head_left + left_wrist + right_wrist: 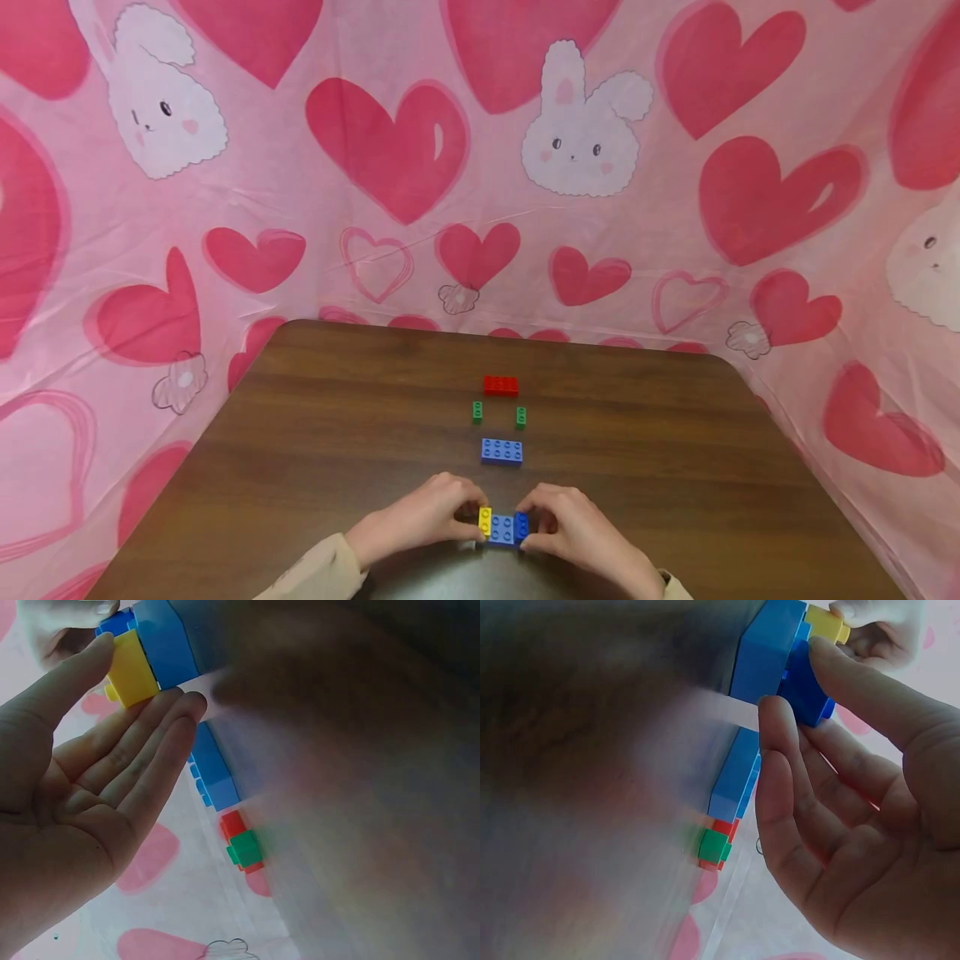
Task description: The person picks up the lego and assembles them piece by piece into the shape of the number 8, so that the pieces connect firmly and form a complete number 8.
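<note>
Near the front of the table a light blue toy brick (502,529) bears a small yellow brick (485,522) at its left end and a small dark blue brick (522,525) at its right end. My left hand (442,512) pinches the yellow brick between thumb and fingers, the thumb (96,656) on its near side. Over at the other end, my right hand (573,525) pinches the dark blue brick the same way, the thumb (826,654) on its near side. In both wrist views the small bricks sit on the studded face of the light blue one.
Beyond the hands lies another light blue brick (502,451). Past it stand two small green bricks, one left (477,412) and one right (521,417), with a red brick (500,385) behind. The brown wooden table (337,400) ends at a pink heart-patterned cloth (480,192).
</note>
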Motion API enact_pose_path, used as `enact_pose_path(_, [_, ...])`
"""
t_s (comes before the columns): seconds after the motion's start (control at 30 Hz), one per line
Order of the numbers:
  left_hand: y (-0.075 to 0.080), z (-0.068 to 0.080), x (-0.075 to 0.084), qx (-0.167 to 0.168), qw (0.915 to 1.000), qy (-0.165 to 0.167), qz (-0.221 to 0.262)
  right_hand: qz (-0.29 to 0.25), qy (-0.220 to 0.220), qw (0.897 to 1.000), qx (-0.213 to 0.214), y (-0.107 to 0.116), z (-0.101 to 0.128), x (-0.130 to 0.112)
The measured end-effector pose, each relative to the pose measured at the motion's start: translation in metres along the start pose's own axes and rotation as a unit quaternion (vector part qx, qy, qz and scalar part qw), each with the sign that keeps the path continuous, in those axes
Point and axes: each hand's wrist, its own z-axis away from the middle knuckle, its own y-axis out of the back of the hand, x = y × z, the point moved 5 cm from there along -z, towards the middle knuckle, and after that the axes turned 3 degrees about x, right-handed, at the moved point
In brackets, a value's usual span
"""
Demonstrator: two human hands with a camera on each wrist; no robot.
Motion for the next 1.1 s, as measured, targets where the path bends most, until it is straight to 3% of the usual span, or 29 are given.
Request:
enact_pose_path(0.4, [0.000, -0.002, -0.003, -0.019, 0.9996, -0.023, -0.001, -0.004, 0.002, 1.000, -0.003, 0.001, 0.001, 0.001])
enact_pose_path(0.53, [0.004, -0.003, -0.005, -0.030, 0.9980, -0.052, 0.019, -0.006, 0.011, 1.000, 0.002, 0.001, 0.001, 0.000])
enact_pose_path(0.67, [0.010, -0.005, -0.012, -0.031, 0.9964, -0.050, 0.062, -0.010, 0.019, 1.000, 0.005, 0.001, 0.001, 0.000])
enact_pose_path(0.8, [0.018, -0.010, -0.021, -0.004, 0.9965, -0.033, 0.077, -0.013, 0.006, 1.000, 0.000, 0.000, 0.000, 0.002])
enact_pose_path(1.1, [0.029, -0.022, -0.034, 0.068, 0.9975, 0.015, -0.016, -0.019, -0.013, 1.000, -0.014, 0.000, -0.002, 0.005])
